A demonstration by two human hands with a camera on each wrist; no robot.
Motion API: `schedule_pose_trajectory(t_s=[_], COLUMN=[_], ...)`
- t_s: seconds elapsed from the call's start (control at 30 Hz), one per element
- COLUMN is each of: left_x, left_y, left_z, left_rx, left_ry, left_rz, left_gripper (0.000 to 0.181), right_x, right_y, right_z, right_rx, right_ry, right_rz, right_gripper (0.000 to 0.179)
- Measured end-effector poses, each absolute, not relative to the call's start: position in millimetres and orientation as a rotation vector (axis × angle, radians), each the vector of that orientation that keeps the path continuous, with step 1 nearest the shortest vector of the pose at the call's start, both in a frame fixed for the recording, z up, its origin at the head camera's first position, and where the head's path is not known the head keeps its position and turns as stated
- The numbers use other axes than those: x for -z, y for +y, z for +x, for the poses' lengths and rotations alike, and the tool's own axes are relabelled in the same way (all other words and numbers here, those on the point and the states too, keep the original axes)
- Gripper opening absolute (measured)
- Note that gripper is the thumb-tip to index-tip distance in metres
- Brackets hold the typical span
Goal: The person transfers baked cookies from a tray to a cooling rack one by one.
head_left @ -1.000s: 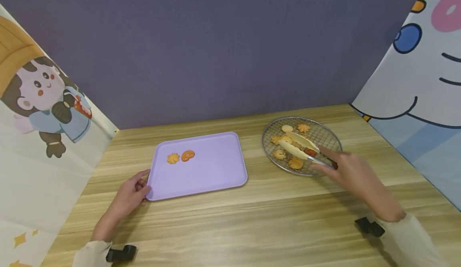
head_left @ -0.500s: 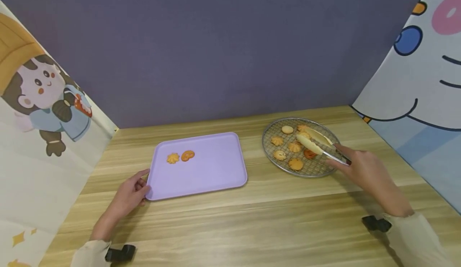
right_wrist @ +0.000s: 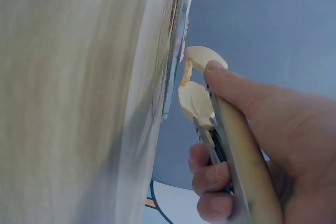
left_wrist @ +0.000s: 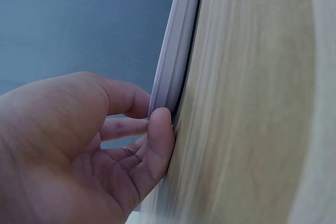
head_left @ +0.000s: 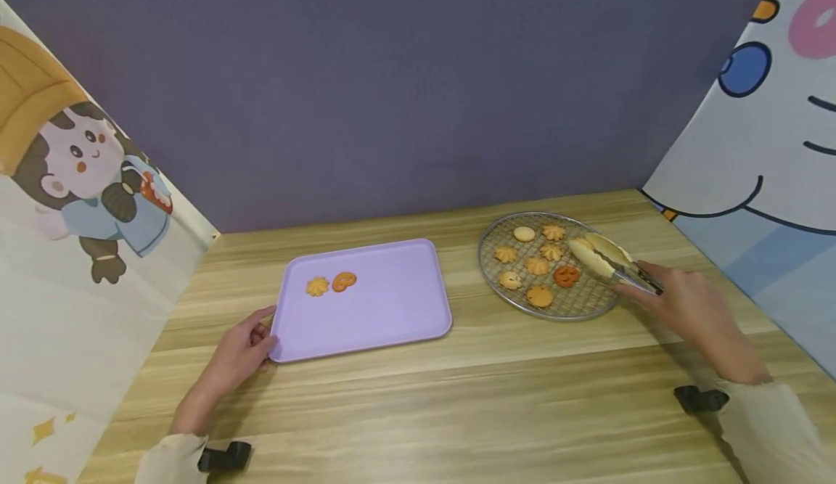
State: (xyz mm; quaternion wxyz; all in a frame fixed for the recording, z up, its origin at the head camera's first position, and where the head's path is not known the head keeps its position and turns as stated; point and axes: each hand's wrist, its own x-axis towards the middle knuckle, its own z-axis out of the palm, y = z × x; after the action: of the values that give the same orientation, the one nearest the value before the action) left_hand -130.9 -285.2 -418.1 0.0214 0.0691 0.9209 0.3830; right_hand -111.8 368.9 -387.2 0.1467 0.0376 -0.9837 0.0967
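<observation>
My left hand holds the left edge of a lilac tray, its fingertips at the rim near the front corner. On the tray lie a flower-shaped cookie and a pretzel-shaped cookie. My right hand grips cream-tipped metal tongs over the right part of a round wire rack. A cookie shows between the tong tips in the right wrist view; its shape is mostly hidden. Several cookies lie on the rack, among them a darker pretzel-shaped one.
Tray and rack stand apart on a wood-grain table. A dark purple wall rises behind. Printed panels with cartoon figures flank the table, the left panel and the right panel.
The tongs have moved right across the rack, from above the left and middle cookies to its right side, with my right hand. My left hand stays at the tray's edge.
</observation>
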Motion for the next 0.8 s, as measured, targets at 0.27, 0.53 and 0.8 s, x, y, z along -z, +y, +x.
schedule_pose_trajectory(t_s=[0.27, 0.53, 0.8], left_x=[420.1, 416.7, 411.0], left_y=[-285.5, -282.9, -280.1], left_z=[-131.9, -130.2, -129.4], left_rx=[-1.205, -1.185, -1.183], left_ry=[2.840, 2.848, 2.857], left_rz=[0.214, 0.204, 0.206], left_gripper=[0.051, 0.051, 0.050], right_x=[387.2, 386.5, 387.8], right_y=[371.5, 373.0, 372.0], right_z=[-109.6, -109.4, -109.6], right_rx=[-0.262, -0.267, -0.265], right_ry=[-2.839, -2.877, -2.868], right_rz=[0.103, 0.057, 0.043], right_gripper=[0.065, 0.069, 0.068])
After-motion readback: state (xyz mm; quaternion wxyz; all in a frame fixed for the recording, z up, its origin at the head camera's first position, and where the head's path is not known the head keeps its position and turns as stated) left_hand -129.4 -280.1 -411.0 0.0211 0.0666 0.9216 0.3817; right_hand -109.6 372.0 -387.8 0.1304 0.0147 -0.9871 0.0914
